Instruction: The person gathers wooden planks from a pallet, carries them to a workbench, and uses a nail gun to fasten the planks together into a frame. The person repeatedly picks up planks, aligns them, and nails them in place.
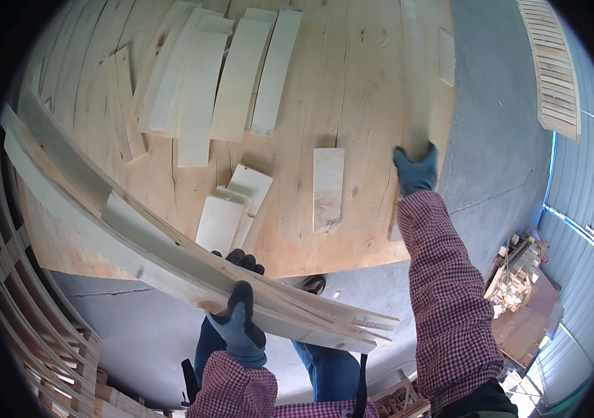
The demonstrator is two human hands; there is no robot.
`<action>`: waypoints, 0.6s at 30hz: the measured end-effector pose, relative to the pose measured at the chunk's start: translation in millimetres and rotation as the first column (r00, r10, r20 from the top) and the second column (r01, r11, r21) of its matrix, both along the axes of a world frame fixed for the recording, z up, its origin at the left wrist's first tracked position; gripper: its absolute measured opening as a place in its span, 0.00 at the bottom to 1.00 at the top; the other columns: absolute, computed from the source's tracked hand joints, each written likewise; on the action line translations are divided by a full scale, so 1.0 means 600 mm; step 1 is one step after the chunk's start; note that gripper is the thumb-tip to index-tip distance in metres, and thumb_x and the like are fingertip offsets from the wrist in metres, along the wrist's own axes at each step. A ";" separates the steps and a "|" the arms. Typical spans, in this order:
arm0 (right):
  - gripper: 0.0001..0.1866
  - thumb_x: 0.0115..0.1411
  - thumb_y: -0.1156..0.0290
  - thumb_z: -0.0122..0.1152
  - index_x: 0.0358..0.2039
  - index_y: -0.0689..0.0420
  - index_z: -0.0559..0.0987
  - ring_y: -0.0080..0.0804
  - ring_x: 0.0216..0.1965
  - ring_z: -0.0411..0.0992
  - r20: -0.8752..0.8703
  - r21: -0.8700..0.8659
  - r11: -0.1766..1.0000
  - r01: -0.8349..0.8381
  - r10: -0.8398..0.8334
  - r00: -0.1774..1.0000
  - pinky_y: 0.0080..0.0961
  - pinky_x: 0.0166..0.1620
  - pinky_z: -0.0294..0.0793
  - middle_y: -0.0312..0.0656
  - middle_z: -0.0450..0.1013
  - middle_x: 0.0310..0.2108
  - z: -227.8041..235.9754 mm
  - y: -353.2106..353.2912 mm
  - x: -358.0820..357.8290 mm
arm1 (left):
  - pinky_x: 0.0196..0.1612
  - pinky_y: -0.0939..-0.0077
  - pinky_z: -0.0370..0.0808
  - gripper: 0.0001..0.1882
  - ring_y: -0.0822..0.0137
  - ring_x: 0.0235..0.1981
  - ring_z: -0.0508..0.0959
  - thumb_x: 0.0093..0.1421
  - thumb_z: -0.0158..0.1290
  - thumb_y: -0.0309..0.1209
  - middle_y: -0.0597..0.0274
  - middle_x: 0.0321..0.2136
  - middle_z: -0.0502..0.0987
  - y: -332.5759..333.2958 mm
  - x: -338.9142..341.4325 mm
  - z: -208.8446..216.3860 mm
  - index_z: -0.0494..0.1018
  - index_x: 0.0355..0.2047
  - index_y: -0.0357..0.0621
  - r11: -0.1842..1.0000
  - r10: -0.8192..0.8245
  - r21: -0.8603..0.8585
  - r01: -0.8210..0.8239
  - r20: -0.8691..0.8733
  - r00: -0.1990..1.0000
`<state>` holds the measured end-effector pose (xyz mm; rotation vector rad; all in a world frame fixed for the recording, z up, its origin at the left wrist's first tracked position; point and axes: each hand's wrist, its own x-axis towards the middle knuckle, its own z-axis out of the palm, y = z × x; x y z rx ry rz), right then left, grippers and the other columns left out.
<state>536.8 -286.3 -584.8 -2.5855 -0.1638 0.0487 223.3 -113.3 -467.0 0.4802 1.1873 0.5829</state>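
My gloved left hand is closed around a bundle of long, pale wooden boards. The bundle slants across the near left edge of the wooden table, with its near end jutting past my hand. Farther right, my gloved right hand reaches over the table, its thumb and fingers straddling the near end of a long wooden board. That board runs away from me beside the table's right edge and looks smeared by motion. A short board lies flat between my hands, and a few short pieces overlap nearer the bundle.
Several long boards lie side by side at the far left of the table. A slatted wooden piece is at the far right. Offcuts are heaped on the right. Slatted wooden frames stand close on my left.
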 end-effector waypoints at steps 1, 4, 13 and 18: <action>0.43 0.39 0.59 0.71 0.53 0.65 0.61 0.49 0.46 0.68 -0.069 -0.188 0.975 0.121 -0.136 0.988 0.33 0.50 0.68 0.57 0.68 0.46 0.011 -0.022 0.007 | 0.51 0.61 0.72 0.32 0.57 0.47 0.73 0.53 0.54 0.24 0.47 0.46 0.69 -0.005 0.001 -0.002 0.53 0.56 0.40 0.998 -0.056 0.022 0.056 -0.015 0.998; 0.47 0.39 0.56 0.70 0.56 0.63 0.59 0.50 0.49 0.67 -0.117 -0.554 0.827 0.101 -0.197 0.974 0.37 0.52 0.66 0.58 0.66 0.49 -0.026 -0.083 -0.007 | 0.51 0.60 0.70 0.29 0.58 0.47 0.72 0.56 0.51 0.26 0.50 0.48 0.68 -0.022 0.014 -0.003 0.52 0.57 0.44 0.981 -0.177 0.068 0.181 -0.056 0.983; 0.51 0.37 0.49 0.69 0.57 0.63 0.58 0.51 0.50 0.67 -0.432 -0.365 0.930 0.033 -0.201 0.879 0.35 0.53 0.66 0.59 0.68 0.48 -0.016 -0.132 -0.042 | 0.50 0.59 0.71 0.30 0.55 0.48 0.72 0.54 0.52 0.24 0.48 0.48 0.69 -0.073 0.020 -0.011 0.54 0.56 0.41 0.957 -0.287 0.041 0.286 0.025 0.957; 0.37 0.41 0.69 0.70 0.51 0.66 0.65 0.44 0.45 0.72 -0.842 0.365 0.865 0.343 0.149 0.518 0.33 0.45 0.73 0.54 0.70 0.42 0.134 -0.229 -0.139 | 0.50 0.61 0.72 0.29 0.57 0.45 0.73 0.54 0.51 0.22 0.50 0.46 0.70 -0.101 -0.043 0.014 0.55 0.56 0.43 0.984 -0.179 -0.020 0.179 -0.010 0.984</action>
